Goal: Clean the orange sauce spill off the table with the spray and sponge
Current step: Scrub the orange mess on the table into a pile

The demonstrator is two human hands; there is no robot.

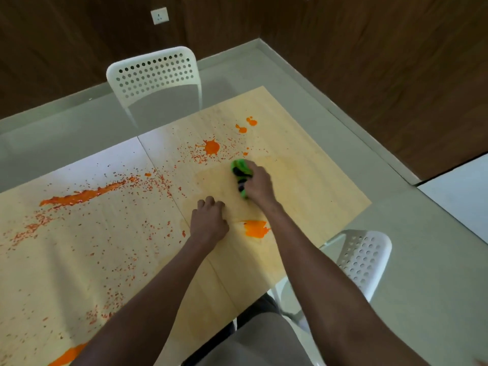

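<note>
The right hand [257, 182] grips a soft green sponge [240, 171] flat on the pale wood-grain table [303, 180]. The left hand [208, 220] rests beside it, fingers curled, holding nothing. Glossy orange sauce [79, 196] lies in streaks, blobs and speckles.

The right hand [257, 182] covers most of the sponge [241, 171], so its full shape cannot be told. The left hand [208, 220] has its fingertips curled under, out of sight. The counter [303, 180] is cut off at the left and bottom edges, and so is one orange blot [67, 356]. The near chair [363, 260] is partly hidden behind the right arm.
</note>
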